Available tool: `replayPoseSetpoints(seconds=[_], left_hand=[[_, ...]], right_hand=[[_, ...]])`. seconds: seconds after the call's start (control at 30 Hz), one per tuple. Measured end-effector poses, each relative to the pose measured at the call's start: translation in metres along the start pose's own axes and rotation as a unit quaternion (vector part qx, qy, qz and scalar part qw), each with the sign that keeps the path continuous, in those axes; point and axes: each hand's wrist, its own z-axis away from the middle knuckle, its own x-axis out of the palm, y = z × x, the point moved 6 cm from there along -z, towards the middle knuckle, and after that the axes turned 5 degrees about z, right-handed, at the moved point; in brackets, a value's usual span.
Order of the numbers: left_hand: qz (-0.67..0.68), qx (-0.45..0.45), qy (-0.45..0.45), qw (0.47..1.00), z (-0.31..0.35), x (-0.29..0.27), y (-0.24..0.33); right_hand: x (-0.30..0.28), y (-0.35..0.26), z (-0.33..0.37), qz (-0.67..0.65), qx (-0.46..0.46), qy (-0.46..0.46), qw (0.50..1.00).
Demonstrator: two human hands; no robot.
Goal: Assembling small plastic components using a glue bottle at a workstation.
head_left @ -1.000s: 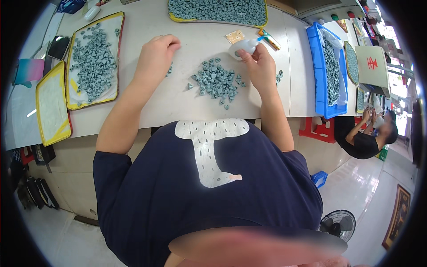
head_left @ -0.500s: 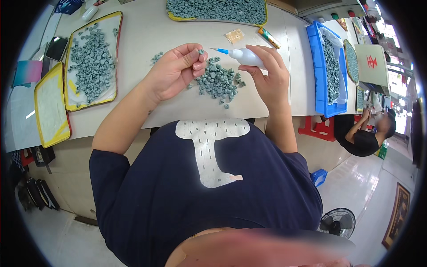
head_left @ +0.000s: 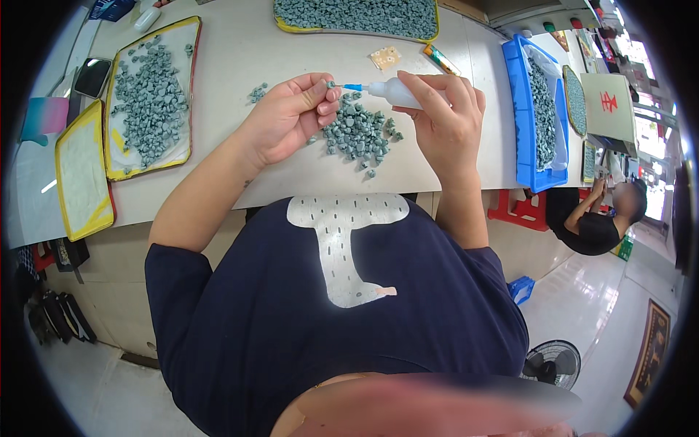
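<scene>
The left hand has thumb and fingertips clamped on a small grey-green piece, mostly covered by them, above the middle of the worktop; the right hand has its fingers closed around a white squeeze bottle, whose rear end is hidden in the grip; the thin tip beyond the blue collar points at the piece, and whether they touch is too small to tell; some loose pieces lie beside the left hand, and a larger heap lies nearer the worktop's near edge; at the far edge a yellow-rimmed tray, covered in pieces, is cut off above; toward the left edge a second tray holds scattered pieces on white lining; by the right edge a blue bin holds more in pale plastic, their depth unclear.
</scene>
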Motion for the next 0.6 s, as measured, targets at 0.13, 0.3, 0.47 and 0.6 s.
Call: replayPoseSetpoints(seconds=[0.13, 0.3, 0.47, 0.6], left_hand=[[-0.012, 0.001, 0.004, 1.000, -0.001, 0.000, -0.001], [-0.018, 0.001, -0.001, 1.000, -0.002, -0.002, -0.002], [-0.021, -0.002, -0.001, 1.000, -0.002, 0.001, 0.000], [-0.018, 0.000, 0.015, 1.000, -0.002, 0.000, 0.000]], right_hand=[[-0.001, 0.000, 0.000, 0.014, -0.007, 0.008, 1.000], [-0.001, 0.000, -0.001, 0.026, -0.016, 0.019, 0.999], [-0.001, 0.007, 0.000, -0.019, 0.015, 0.017, 1.000], [0.011, 0.024, 0.007, -0.139, 0.104, 0.011, 0.985]])
